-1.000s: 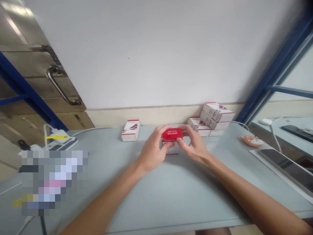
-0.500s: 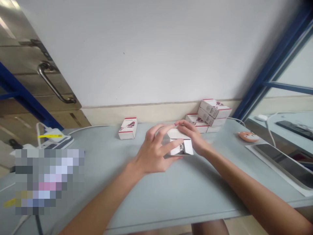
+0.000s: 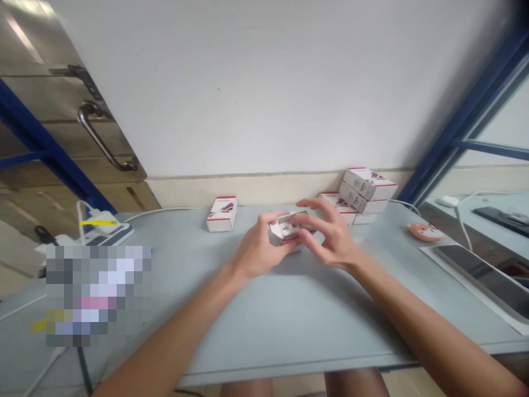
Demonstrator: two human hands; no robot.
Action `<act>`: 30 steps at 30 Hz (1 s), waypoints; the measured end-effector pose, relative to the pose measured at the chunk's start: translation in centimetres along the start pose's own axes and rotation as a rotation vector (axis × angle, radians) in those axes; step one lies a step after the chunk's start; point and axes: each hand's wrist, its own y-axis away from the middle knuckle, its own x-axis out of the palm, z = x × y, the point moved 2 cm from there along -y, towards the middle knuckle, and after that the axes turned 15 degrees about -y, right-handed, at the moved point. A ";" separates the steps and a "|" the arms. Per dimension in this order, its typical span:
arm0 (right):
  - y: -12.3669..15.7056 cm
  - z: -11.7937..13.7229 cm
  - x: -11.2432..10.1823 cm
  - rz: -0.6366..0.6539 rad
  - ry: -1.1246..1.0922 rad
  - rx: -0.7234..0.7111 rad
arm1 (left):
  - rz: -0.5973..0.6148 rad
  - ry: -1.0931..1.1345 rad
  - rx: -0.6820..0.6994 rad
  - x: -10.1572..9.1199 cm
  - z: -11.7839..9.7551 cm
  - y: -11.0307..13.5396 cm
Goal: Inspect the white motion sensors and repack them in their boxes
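A small white and red carton (image 3: 284,231) with its end flaps open is held just above the grey table (image 3: 264,325) near the middle. My left hand (image 3: 258,251) grips it from the left and below. My right hand (image 3: 330,234) curls over its right end, fingers at the open flap. Something pale shows inside the opening, too small to name. A like carton (image 3: 222,213) stands alone to the left, apart from both hands.
A stack of several like cartons (image 3: 361,194) sits at the back right against the wall. An orange mouse-like object (image 3: 425,232) and a flat dark device (image 3: 479,275) lie to the right. A white charger with cables (image 3: 101,229) lies at left, beside a door handle (image 3: 103,143).
The carton was turned from red face up to its open end facing me. Both hands shifted slightly back on the table while keeping hold of it.
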 end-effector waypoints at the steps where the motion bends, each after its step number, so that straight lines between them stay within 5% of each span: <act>1: 0.0 0.1 -0.1 0.001 0.041 -0.012 | -0.024 -0.038 0.016 -0.1 0.1 -0.1; 5: -0.3 -0.3 -0.6 -0.094 0.064 0.014 | -0.085 -0.244 0.179 -0.5 0.5 -0.6; 9: -0.6 -1.0 -1.0 -0.046 0.078 0.040 | -0.150 -0.333 0.298 -0.7 0.9 -0.8; 21: 0.0 0.1 0.8 -0.066 0.088 -0.063 | -0.154 -0.579 0.322 -0.5 -1.5 -0.8; 26: -0.2 0.2 -0.3 -0.283 -0.085 0.045 | -0.160 -0.591 0.298 -0.4 -1.2 -0.7; 30: 0.1 -2.3 -1.5 -0.397 0.044 0.204 | -0.171 -0.558 0.189 -0.5 -0.6 -0.9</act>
